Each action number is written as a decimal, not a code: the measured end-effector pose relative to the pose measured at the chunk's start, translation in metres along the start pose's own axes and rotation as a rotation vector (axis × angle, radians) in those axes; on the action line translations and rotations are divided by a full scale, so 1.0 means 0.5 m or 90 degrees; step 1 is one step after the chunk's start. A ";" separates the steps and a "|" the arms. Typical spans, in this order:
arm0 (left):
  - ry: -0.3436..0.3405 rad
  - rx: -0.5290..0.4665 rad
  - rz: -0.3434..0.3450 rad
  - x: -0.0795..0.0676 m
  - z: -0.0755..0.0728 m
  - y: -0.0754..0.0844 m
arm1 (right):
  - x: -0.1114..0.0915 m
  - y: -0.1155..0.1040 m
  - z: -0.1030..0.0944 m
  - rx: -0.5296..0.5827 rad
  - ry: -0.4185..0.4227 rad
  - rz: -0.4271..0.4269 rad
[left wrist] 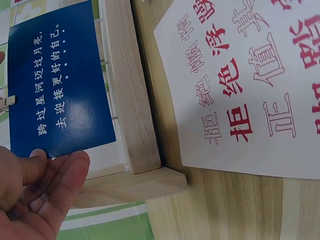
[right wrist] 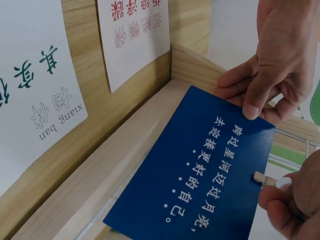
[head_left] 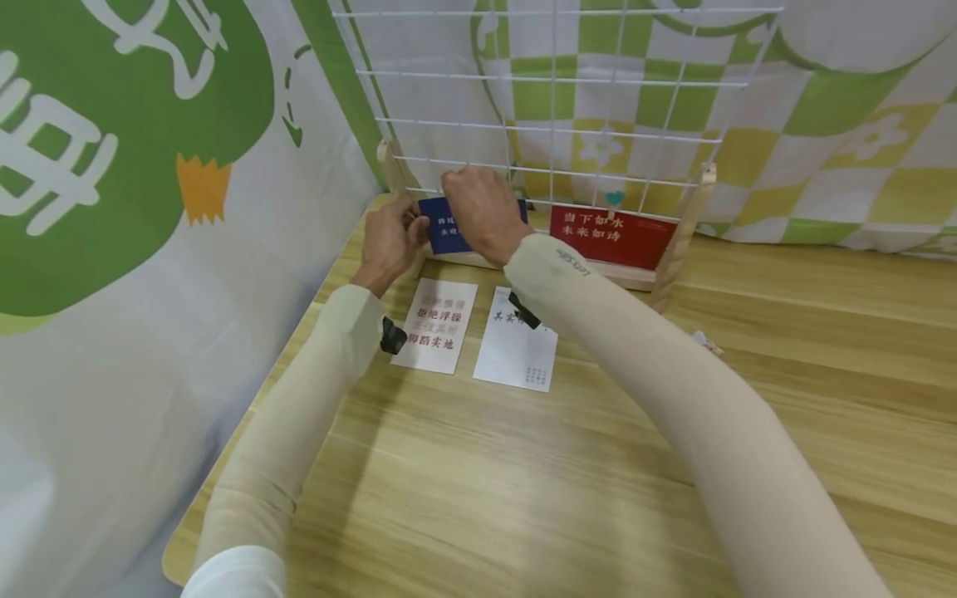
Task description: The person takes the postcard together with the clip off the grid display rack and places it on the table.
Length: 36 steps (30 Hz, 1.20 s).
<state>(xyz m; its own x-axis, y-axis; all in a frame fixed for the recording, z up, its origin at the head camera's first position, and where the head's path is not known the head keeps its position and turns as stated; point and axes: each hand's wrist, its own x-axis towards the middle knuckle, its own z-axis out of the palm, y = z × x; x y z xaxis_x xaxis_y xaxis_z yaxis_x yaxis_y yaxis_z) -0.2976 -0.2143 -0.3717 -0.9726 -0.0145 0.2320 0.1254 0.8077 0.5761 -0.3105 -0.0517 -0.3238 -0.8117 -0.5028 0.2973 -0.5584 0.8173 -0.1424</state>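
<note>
My left hand (head_left: 389, 241) pinches one end of a blue card (right wrist: 190, 165) with white Chinese writing, thumb on its front face. At the card's top edge, my right hand (right wrist: 300, 205) pinches a small wooden clothespin (right wrist: 264, 178), whose tip overlaps the card. Behind the card stands a white wire grid (head_left: 553, 130) in a wooden frame (head_left: 676, 241). A red card (head_left: 613, 241) is on the grid to the right, with a teal heart clip (head_left: 615, 199) at its top edge. My right hand covers the blue card's middle in the head view.
Two white cards lie on the wooden table (head_left: 449, 465) before the frame: one with red lettering (head_left: 435, 325), one with dark green lettering (head_left: 516, 353). A small light object (head_left: 706, 342) lies right of my right forearm. Printed cloth (head_left: 845, 158) hangs behind.
</note>
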 end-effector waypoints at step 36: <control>-0.105 -0.014 0.008 -0.060 -0.062 0.017 | -0.118 0.037 -0.091 0.164 0.056 0.003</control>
<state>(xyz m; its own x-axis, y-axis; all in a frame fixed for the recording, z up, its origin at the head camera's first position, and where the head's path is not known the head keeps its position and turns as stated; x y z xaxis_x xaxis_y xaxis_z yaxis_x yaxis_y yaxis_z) -0.2612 -0.2252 -0.3496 -0.9896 0.0939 0.1093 0.1407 0.7940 0.5914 -0.2650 0.0059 -0.3012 -0.8023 -0.4640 0.3755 -0.5895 0.7148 -0.3763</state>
